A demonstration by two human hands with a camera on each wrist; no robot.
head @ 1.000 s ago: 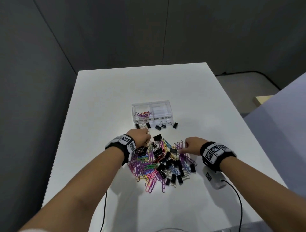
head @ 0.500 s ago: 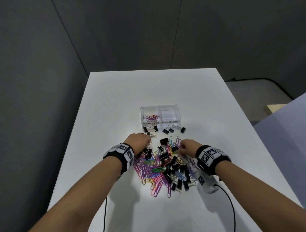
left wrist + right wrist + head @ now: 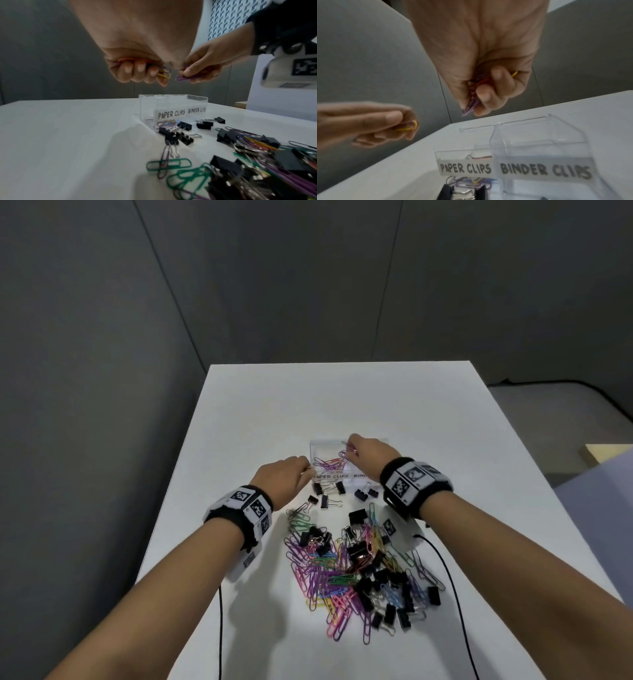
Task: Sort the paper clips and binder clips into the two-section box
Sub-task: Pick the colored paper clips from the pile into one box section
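Observation:
A clear two-section box [image 3: 320,444] stands mid-table, labelled PAPER CLIPS on the left and BINDER CLIPS on the right. Several coloured paper clips [image 3: 330,463] lie in its left section. My right hand [image 3: 364,451] hovers over the box and pinches a bunch of purple and red paper clips [image 3: 475,93]. My left hand [image 3: 284,477] is just left of the box, gripping yellow, orange and purple paper clips [image 3: 164,73]. A mixed heap of paper clips and black binder clips [image 3: 356,570] lies nearer to me.
Several loose black binder clips [image 3: 329,496] lie right in front of the box. The white table [image 3: 342,398] has bare surface behind and to both sides of the box. Black cables [image 3: 455,604] trail from both wrist cameras toward the near edge.
Both hands have left the heap and moved forward with paper clips. The right hand now hangs over the box; the left has stopped beside its left wall.

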